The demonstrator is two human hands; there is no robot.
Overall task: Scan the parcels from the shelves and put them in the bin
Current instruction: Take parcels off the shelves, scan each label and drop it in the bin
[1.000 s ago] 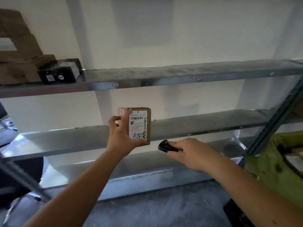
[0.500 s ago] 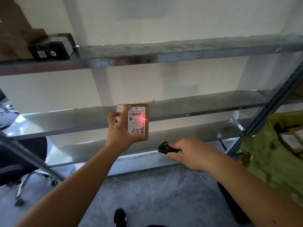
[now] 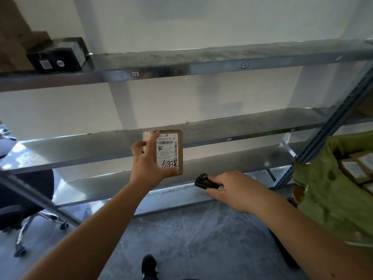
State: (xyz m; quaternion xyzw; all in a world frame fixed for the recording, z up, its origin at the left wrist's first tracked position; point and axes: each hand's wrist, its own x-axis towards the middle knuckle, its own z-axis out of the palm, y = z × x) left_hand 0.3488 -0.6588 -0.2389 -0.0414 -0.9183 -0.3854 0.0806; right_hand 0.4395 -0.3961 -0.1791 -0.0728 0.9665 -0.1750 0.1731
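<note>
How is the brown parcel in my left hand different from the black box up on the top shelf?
The parcel is brown cardboard; the black box is dark and glossy. The parcel is gripped upright in the left hand, off the shelves; the black box rests on the top shelf, at its left end. The parcel has a big white label with handwriting; the black box shows only small stickers. Both are small boxes with labels facing the camera.

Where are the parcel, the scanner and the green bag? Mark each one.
parcel (image 3: 169, 150): head view, on its white shipping label.
scanner (image 3: 203, 181): head view, on its black body ahead of the fingers.
green bag (image 3: 327, 199): head view, on its cloth side.
</note>
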